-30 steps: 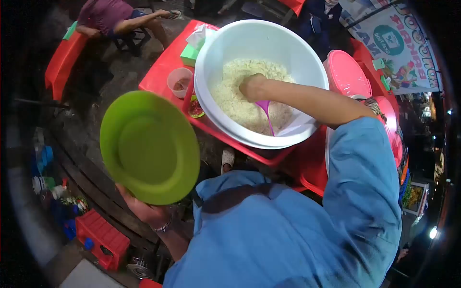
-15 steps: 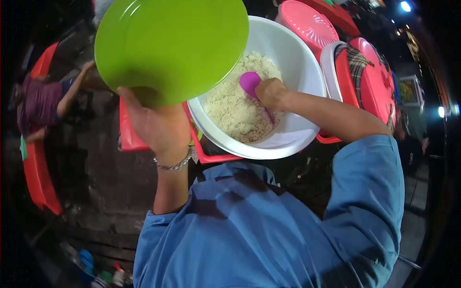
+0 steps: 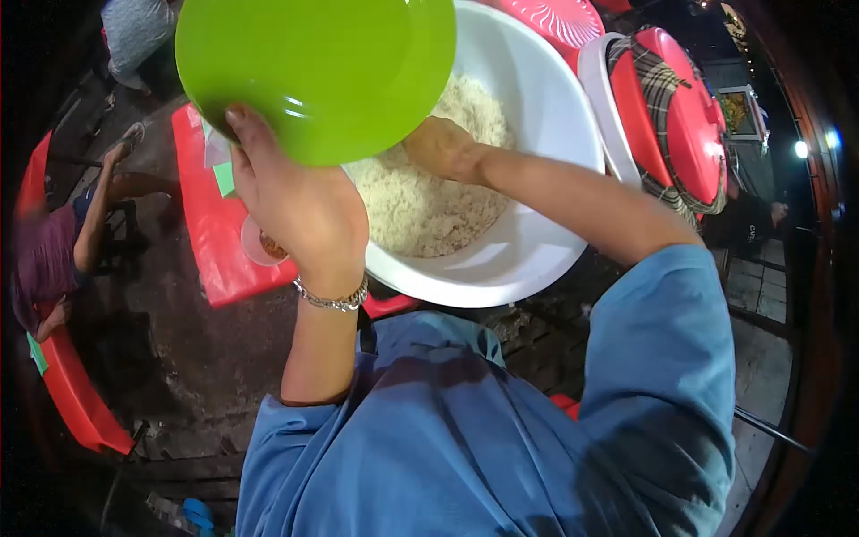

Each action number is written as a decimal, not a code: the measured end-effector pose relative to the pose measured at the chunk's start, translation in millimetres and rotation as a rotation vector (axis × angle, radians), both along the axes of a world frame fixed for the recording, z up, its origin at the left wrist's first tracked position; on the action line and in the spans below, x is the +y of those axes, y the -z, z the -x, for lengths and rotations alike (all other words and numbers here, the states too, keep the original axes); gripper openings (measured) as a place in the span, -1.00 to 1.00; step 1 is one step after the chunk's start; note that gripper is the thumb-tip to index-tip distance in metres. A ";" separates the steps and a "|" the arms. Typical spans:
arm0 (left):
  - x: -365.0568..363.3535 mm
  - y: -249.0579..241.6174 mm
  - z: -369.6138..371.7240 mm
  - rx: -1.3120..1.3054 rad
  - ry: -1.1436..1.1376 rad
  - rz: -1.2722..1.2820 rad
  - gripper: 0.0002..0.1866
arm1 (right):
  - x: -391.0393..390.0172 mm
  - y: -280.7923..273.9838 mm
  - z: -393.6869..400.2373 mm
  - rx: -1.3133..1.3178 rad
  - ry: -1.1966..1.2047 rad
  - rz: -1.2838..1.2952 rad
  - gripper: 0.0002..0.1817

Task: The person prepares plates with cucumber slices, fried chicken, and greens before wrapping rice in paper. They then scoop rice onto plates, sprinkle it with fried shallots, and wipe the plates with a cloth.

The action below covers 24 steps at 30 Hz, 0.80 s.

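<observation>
A shiny green plate is gripped at its near edge by my left hand, which wears a silver chain bracelet. Pale, grainy food that looks like cooked rice fills the bottom of a big white tub. My right hand is closed over the rice, just beside the plate's right edge. The purple rice spoon it held a moment ago is hidden now, behind the plate or the hand. Part of the tub and rice is covered by the plate.
A red table at left bears a small cup with brownish contents. Right of the tub stands a red lidded container wrapped in checked cloth; a pink lid lies behind. Another person sits at far left.
My right hand has moved left and up over the rice, toward the plate, and the purple spoon has gone out of sight. The whole view has shifted, showing more of the red table.
</observation>
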State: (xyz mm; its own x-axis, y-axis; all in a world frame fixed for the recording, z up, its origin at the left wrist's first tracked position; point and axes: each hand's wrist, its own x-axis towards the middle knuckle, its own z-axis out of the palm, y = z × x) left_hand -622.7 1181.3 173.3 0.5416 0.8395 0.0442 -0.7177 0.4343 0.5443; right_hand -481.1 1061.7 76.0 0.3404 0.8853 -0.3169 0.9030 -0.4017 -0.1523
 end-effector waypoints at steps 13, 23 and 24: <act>-0.9 1.6 -6.7 0.171 0.022 -0.143 -0.65 | -22.8 -33.6 72.9 0.453 0.079 0.437 -0.61; -9.7 -7.8 -4.3 0.407 -0.195 -0.572 -0.56 | -81.5 -115.4 24.8 0.626 -0.228 0.366 -0.54; -10.9 -6.6 -3.4 0.388 -0.203 -0.577 -0.56 | -84.3 -136.1 17.5 0.821 0.018 0.502 -0.57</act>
